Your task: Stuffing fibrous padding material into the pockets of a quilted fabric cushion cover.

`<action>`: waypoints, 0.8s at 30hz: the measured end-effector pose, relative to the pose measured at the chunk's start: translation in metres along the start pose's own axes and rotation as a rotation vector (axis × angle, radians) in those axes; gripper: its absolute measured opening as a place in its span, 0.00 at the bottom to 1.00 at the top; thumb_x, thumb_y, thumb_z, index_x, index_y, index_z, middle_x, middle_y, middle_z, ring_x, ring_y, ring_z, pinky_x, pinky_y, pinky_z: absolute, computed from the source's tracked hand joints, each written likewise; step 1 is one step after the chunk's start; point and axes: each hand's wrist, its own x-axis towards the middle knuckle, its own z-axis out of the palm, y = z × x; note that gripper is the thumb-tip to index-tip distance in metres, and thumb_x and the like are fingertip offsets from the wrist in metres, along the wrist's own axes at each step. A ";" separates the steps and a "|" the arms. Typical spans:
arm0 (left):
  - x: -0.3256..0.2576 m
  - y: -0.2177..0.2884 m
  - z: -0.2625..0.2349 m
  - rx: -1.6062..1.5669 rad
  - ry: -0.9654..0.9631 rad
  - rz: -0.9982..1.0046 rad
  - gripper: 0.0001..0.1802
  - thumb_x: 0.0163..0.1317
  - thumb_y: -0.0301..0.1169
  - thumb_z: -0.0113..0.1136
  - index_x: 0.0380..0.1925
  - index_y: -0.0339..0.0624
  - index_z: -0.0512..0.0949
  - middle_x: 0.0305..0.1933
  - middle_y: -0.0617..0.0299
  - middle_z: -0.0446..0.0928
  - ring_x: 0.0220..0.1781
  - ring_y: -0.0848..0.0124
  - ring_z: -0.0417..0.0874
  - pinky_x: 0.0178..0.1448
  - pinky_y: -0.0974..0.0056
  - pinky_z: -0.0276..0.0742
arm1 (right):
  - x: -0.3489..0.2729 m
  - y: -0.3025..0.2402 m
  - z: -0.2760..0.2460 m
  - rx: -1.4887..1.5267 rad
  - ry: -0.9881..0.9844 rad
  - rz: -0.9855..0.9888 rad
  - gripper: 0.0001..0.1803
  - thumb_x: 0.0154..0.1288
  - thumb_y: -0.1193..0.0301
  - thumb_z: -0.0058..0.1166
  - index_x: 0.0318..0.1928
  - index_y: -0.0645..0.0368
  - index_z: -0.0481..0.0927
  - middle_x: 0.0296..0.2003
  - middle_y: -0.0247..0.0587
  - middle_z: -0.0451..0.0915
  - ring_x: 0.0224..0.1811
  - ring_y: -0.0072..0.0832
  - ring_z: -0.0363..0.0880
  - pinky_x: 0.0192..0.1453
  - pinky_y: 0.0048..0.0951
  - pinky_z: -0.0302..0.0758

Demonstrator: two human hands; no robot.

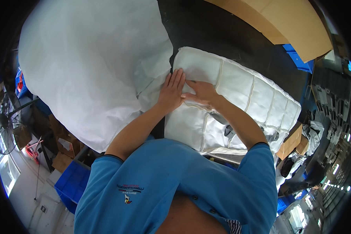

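Observation:
A white padded fabric piece [238, 87], split into panels by raised seams, lies on the dark table. My left hand [171, 93] rests flat at its left end, fingers stretched out and close together, beside a large white sheet [93, 70]. Touching it from the right is my right hand [202, 93], palm down on the padded piece. Its thumb and forefinger are apart with nothing visible between them; the other fingers are mostly hidden. Near my right forearm, a grey strap-like part [229, 132] shows on the padded piece.
Cardboard [277, 23] stands at the far right above a blue bin [298, 58]. Another blue bin [72, 183] is at lower left, near a fan [6, 117]. An open cardboard box [290, 142] sits beyond the padded piece's right end. The dark table [210, 27] extends behind.

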 end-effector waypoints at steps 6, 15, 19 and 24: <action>0.011 0.003 -0.004 -0.094 0.046 0.023 0.49 0.63 0.59 0.55 0.73 0.33 0.62 0.81 0.49 0.56 0.83 0.56 0.53 0.85 0.51 0.45 | -0.039 0.014 0.015 -0.202 0.295 -0.152 0.44 0.65 0.38 0.55 0.65 0.65 0.74 0.60 0.54 0.76 0.63 0.52 0.74 0.67 0.49 0.70; 0.030 -0.001 -0.004 -0.034 -0.031 0.103 0.48 0.60 0.61 0.59 0.71 0.35 0.67 0.80 0.52 0.59 0.83 0.60 0.53 0.85 0.53 0.43 | -0.060 -0.001 0.028 -0.285 0.454 -0.026 0.46 0.65 0.43 0.58 0.65 0.74 0.70 0.64 0.61 0.72 0.68 0.54 0.68 0.76 0.48 0.63; 0.030 0.000 -0.014 -0.088 -0.013 0.193 0.44 0.62 0.55 0.61 0.70 0.36 0.67 0.80 0.50 0.57 0.83 0.57 0.54 0.85 0.53 0.44 | -0.074 0.001 0.031 -0.150 0.495 0.018 0.32 0.68 0.55 0.60 0.63 0.65 0.74 0.60 0.52 0.77 0.63 0.49 0.75 0.70 0.45 0.71; 0.027 0.003 -0.022 -0.114 -0.026 0.284 0.33 0.61 0.44 0.66 0.63 0.39 0.75 0.72 0.55 0.68 0.76 0.60 0.64 0.81 0.53 0.53 | -0.077 0.010 0.030 0.033 0.672 0.150 0.22 0.66 0.68 0.61 0.59 0.59 0.77 0.57 0.46 0.79 0.60 0.46 0.78 0.64 0.42 0.75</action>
